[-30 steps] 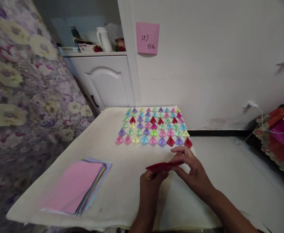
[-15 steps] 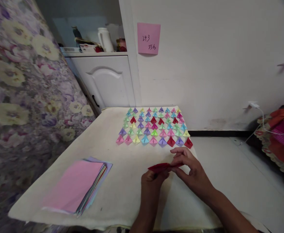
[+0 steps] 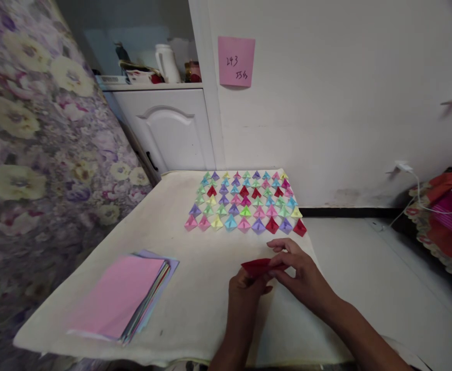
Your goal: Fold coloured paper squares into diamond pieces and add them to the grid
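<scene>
Both of my hands pinch a folded piece of red paper (image 3: 257, 267) just above the cream-covered table (image 3: 195, 288). My left hand (image 3: 245, 299) grips its near edge from below with the fingers closed. My right hand (image 3: 299, 273) holds the right end between thumb and fingers. Beyond the hands, several small folded paper shapes (image 3: 245, 202) in pink, red, green, blue, purple and yellow stand in neat rows. A stack of coloured paper sheets (image 3: 120, 296), pink on top, lies at the table's near left.
A floral-patterned surface (image 3: 36, 154) rises along the left. Behind the table stand a white cabinet (image 3: 168, 129) with a jug and clutter, and a white wall with a pink note (image 3: 236, 61). At right are bare floor, a cable and orange-pink fabric (image 3: 446, 216).
The red paper looks shorter and more compact than a second ago. Both hands have drawn slightly nearer to me and closer together.
</scene>
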Tool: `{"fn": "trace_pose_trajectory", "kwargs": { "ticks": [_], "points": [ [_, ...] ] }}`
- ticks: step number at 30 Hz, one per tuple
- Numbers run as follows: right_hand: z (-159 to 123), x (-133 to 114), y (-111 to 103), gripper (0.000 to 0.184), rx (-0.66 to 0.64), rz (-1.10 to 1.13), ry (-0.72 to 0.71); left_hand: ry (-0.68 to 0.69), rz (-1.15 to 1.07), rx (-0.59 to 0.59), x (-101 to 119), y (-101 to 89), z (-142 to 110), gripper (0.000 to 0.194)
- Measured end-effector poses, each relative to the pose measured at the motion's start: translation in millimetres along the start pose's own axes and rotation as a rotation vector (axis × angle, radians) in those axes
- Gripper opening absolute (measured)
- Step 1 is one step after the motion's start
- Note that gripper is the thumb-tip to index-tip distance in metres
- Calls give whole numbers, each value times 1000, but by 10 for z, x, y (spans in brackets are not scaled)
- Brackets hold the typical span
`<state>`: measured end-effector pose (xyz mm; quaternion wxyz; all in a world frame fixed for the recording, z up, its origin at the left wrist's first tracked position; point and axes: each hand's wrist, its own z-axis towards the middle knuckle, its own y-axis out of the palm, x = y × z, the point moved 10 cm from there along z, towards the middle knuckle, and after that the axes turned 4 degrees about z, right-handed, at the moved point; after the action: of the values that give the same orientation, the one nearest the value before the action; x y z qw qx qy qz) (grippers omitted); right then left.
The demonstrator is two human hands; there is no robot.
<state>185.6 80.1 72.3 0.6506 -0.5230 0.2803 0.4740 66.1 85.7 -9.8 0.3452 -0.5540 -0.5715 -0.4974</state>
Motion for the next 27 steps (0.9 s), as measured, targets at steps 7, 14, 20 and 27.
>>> {"fn": "trace_pose_trajectory", "kwargs": {
  "ticks": [7,14,20,27],
  "points": [
    [-1,124,48,20,-69,-110,9,154,196,-42,155,4,-6,24],
    [-7,121,117,16,-118,-144,-20,181,244,-52,138,-26,31,18],
    [-25,40,128,22,-179,-218,-65,147,261,-136,111,18,37,19],
    [-50,-23,102,23,-206,-319,-151,23,140,-382,241,204,-133,29]
  ]
}}
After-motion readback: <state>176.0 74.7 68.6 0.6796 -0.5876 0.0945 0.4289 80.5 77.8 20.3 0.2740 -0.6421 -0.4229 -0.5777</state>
